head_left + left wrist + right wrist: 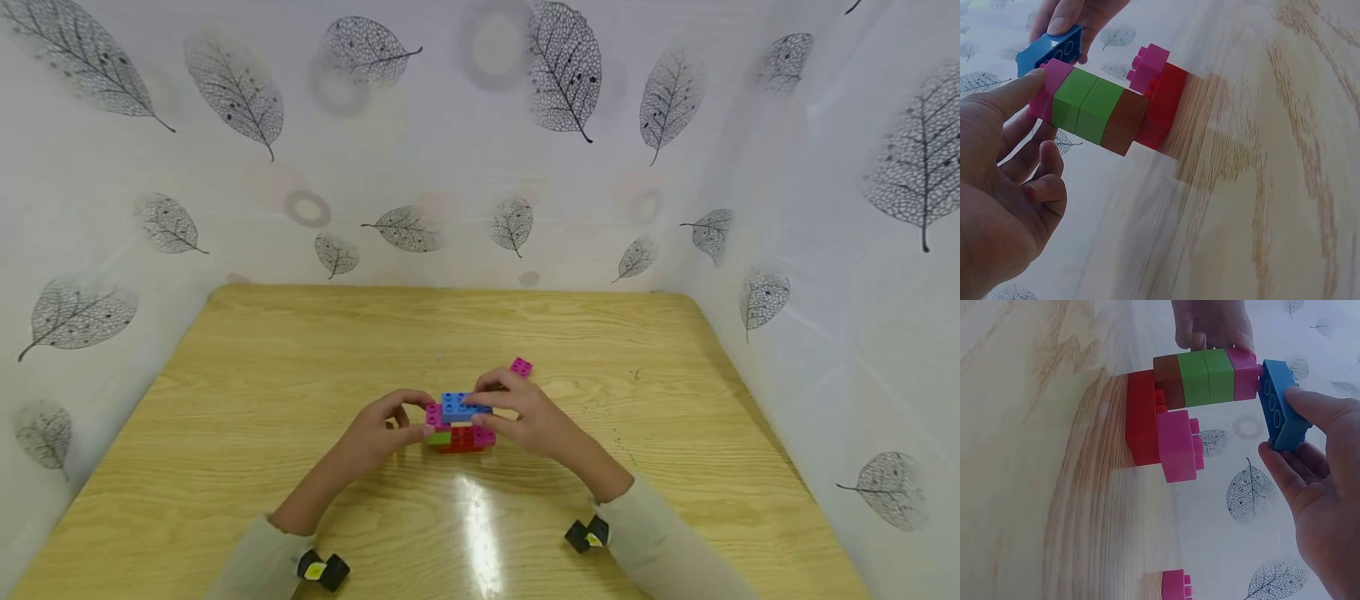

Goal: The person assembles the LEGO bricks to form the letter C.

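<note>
My left hand [375,429] pinches the pink brick [1242,374] at the top of a column of toy building bricks. Beneath it come two green bricks [1209,378] and a brown brick [1168,380], all on one end of a long red brick [1140,422] at the base. Another pink brick [1177,448] sits toward the red brick's other end. With thumb and fingers, my right hand [528,417] holds a blue brick [1282,406]. The blue brick is tilted, one end right at the studs of the top pink brick, its other end jutting out over the lower pink one.
A loose pink brick [522,367] lies on the wooden table [300,350], just beyond my right hand. Leaf-patterned white sheeting [420,167] rises behind the table and along both sides. Dark wrist devices sit at both sleeve cuffs.
</note>
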`<move>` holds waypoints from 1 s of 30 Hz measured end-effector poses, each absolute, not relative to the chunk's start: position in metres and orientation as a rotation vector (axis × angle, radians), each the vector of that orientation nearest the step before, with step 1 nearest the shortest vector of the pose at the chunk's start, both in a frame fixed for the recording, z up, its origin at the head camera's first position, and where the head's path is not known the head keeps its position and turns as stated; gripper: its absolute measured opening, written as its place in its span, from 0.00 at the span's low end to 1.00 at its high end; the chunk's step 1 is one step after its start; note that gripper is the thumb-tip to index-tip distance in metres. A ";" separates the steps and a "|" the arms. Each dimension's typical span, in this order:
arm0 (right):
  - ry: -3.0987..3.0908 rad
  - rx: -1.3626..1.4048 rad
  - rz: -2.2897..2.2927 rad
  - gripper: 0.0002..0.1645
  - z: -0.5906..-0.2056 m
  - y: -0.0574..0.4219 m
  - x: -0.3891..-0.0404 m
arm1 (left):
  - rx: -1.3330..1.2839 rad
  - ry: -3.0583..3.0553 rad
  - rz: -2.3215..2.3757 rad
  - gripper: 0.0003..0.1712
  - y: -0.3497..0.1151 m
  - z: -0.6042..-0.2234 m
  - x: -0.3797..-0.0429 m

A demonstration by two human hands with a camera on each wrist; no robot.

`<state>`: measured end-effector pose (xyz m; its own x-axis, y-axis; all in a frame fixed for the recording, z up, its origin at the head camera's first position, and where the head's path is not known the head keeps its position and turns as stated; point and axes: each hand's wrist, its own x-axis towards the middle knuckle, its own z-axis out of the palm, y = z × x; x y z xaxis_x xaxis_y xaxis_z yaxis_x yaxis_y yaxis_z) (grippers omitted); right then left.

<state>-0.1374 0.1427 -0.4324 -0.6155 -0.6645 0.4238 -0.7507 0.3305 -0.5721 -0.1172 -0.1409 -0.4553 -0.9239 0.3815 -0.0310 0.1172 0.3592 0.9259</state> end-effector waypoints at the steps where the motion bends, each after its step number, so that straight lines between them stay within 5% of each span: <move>1: -2.471 1.322 1.151 0.18 -0.433 0.142 -0.137 | 0.446 2.381 1.592 0.20 -0.141 -0.455 -0.117; 30: -2.364 1.487 0.977 0.17 -0.422 0.136 -0.140 | 0.411 2.434 1.573 0.18 -0.141 -0.457 -0.119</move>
<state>-0.1397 0.1362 -0.4217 -0.4821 -0.7364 0.4747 -0.8566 0.2825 -0.4317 -0.1194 -0.1415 -0.4569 -0.9381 0.3452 -0.0276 0.1166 0.3898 0.9135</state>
